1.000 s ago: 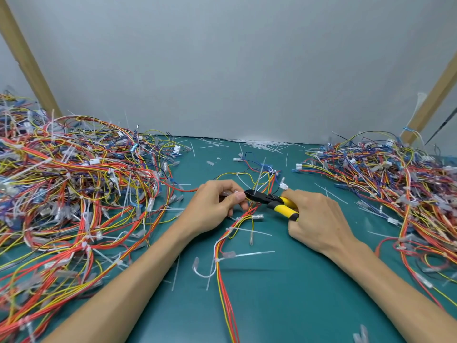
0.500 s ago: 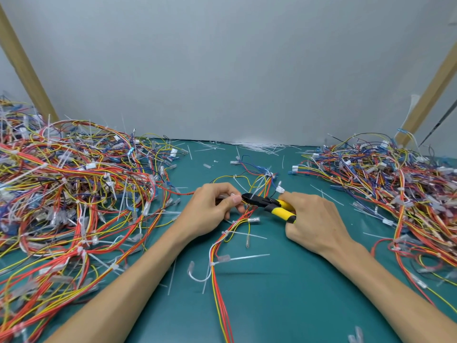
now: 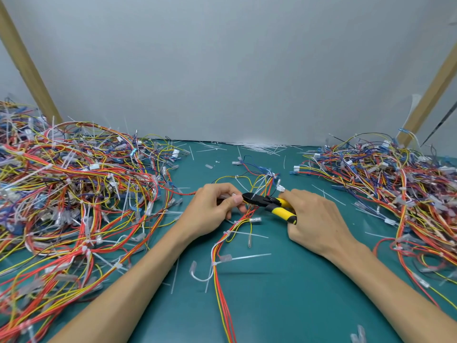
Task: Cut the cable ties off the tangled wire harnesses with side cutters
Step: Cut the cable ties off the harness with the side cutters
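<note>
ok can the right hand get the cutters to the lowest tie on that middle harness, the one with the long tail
Probably yes. That tie lies on bare mat just nearer than the right hand holding the cutters, with nothing over it.

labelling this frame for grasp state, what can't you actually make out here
Head view only.
Whether the side cutters have a tie between their blades: too small, tip against the left hand's thumb.
What the left hand pinches on the harness, tie or wire: too small, behind its fingers.
Cutter handle ends: inside the right hand.
Left wire pile: cut off by the frame edge.
</note>
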Demonstrator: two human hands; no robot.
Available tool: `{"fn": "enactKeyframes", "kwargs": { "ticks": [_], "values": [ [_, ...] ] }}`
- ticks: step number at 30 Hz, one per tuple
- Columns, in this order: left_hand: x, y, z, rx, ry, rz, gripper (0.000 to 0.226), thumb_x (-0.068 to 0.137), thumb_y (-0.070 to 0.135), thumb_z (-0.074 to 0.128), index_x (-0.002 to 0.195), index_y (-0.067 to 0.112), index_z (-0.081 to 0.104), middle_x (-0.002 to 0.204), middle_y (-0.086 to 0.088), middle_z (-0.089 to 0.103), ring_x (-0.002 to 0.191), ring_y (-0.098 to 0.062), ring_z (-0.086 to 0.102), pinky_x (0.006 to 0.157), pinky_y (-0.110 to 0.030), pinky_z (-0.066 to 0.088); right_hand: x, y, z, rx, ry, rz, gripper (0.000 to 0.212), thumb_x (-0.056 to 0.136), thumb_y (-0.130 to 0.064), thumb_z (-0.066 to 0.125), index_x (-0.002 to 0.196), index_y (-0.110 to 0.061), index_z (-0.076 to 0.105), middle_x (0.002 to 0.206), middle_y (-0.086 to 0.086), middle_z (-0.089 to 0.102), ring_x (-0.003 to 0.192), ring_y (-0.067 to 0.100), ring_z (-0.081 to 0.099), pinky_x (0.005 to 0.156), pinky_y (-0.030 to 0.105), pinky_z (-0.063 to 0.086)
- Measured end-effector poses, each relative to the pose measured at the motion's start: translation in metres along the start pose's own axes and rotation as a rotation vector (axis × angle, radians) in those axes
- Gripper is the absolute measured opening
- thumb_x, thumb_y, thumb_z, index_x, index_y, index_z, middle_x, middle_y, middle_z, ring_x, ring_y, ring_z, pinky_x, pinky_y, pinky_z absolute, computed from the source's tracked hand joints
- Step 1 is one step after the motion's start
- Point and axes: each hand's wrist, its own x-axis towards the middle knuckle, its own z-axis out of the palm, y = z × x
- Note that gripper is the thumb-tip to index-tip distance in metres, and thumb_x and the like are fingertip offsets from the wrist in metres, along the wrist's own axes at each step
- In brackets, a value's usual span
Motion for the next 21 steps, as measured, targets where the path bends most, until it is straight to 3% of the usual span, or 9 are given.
{"fn": "enactKeyframes", "kwargs": {
  "ticks": [5, 11, 14, 21],
  "values": [
    [0.0013, -0.0011, 0.0001, 0.011, -0.007, -0.003, 0.019, 0.098, 0.016, 0.056, 0.081, 0.016, 0.063, 0.076, 0.006, 0.074, 0.053, -0.009, 0.051, 0.06, -0.018, 0.046, 0.0017, -0.0003, -0.0003, 0.027, -0.012, 0.042, 0.025, 0.069, -0.018, 0.054, 0.093, -0.025, 0.056, 0.076, -0.003, 0.058, 0.072, 0.029, 0.05, 0.058, 0.032, 0.039],
    [0.0015, -0.0008, 0.0007, -0.011, -0.007, -0.006, 0.021, 0.099, 0.015, 0.054, 0.079, 0.018, 0.062, 0.077, 0.006, 0.074, 0.053, -0.009, 0.05, 0.06, -0.019, 0.046, 0.0014, 0.0017, 0.0015, 0.006, -0.005, -0.013, 0.024, 0.068, -0.013, 0.055, 0.09, -0.022, 0.048, 0.073, -0.006, 0.046, 0.07, 0.027, 0.043, 0.057, 0.032, 0.026],
    [0.0013, -0.0008, 0.001, -0.003, -0.012, -0.009, 0.022, 0.099, 0.015, 0.053, 0.08, 0.017, 0.063, 0.079, 0.005, 0.074, 0.053, -0.007, 0.051, 0.062, -0.022, 0.047, 0.0021, 0.0007, 0.002, 0.054, 0.001, 0.05, 0.018, 0.069, -0.016, 0.055, 0.083, -0.025, 0.048, 0.069, -0.003, 0.052, 0.066, 0.027, 0.042, 0.053, 0.032, 0.028],
    [0.0004, -0.0002, 0.0001, -0.002, -0.001, -0.002, 0.023, 0.1, 0.016, 0.052, 0.079, 0.016, 0.062, 0.078, 0.007, 0.073, 0.053, -0.007, 0.051, 0.06, -0.018, 0.043, 0.0011, 0.0019, 0.005, 0.069, 0.022, 0.012, 0.02, 0.067, -0.014, 0.055, 0.085, -0.022, 0.049, 0.07, -0.004, 0.05, 0.067, 0.025, 0.041, 0.055, 0.032, 0.031]
  ]
}}
